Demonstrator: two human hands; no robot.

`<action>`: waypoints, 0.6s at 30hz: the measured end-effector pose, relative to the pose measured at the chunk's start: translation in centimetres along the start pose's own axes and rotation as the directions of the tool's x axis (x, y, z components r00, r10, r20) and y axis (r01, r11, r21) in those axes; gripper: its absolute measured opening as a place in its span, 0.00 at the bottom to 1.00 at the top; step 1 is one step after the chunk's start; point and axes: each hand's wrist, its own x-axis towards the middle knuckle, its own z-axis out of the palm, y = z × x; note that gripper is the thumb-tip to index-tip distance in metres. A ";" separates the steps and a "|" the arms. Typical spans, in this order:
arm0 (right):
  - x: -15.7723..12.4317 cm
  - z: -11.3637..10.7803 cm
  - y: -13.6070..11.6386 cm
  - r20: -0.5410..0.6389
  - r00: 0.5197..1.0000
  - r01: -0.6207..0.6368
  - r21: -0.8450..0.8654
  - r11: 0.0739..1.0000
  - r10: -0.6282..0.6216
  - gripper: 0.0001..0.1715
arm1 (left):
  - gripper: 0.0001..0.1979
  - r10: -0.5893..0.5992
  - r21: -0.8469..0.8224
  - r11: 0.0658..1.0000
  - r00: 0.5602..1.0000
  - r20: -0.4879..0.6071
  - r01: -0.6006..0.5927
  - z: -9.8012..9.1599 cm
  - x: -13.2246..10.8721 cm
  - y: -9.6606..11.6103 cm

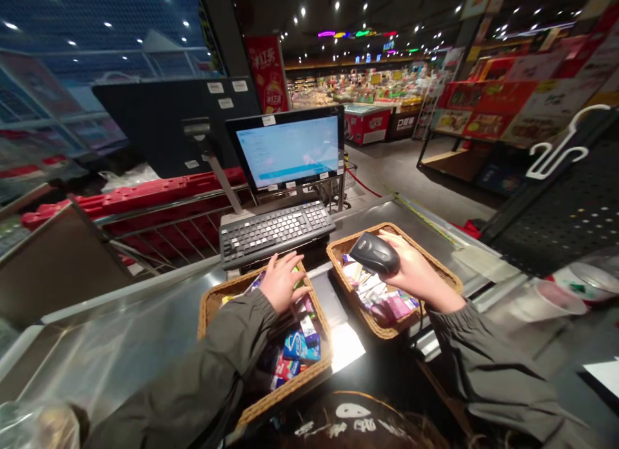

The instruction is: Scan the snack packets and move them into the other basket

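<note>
Head cam: R hand (411, 271) has its fingers wrapped round a blk scanner (374, 253), held above the R basket (387, 331), scanner's head pointing away & to the L. Dark cord (420, 313) hangs just below the R wrist. L hand (283, 284) is over the far end of the L basket (290, 391), fingers spread & pointing twd the keyboard (278, 231); can't tell if its fingertips touch the stuff below. Hands are apart, one per basket.

L basket has small packs incl. a blue pack (302, 346) nr the front & a red/blue pack (287, 369) beside it. R basket has white & pink packs (372, 294), partly hidden by scanner & hand.

Keyboard sits just past the L basket, w/ a lit screen (293, 149) behind it, some text too small to read. Big monitor (155, 123) to the L shows its back, w/ white labels. Metal counter (159, 320) on the L; plastic bag (39, 426) in the near L corner. Over R: white cup (549, 300) & white hanger (551, 155). Bkgd: red freezer (366, 124).
</note>
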 end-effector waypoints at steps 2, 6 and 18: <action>-0.8 -0.9 1.1 -0.046 0.998 -0.041 -0.017 0.999 0.040 0.31 | 0.20 -0.039 0.017 0.999 0.999 -0.009 0.039 0.8 3.7 2.9; -2.4 -2.1 3.5 -0.109 0.989 -0.107 -0.035 0.994 0.102 0.34 | 0.25 -0.055 0.064 0.997 0.988 0.146 0.046 4.1 10.7 7.4; -5.2 -4.7 7.7 -0.149 0.970 -0.195 0.001 0.981 0.193 0.37 | 0.20 0.114 0.079 0.985 0.928 0.356 -0.152 11.5 19.0 11.5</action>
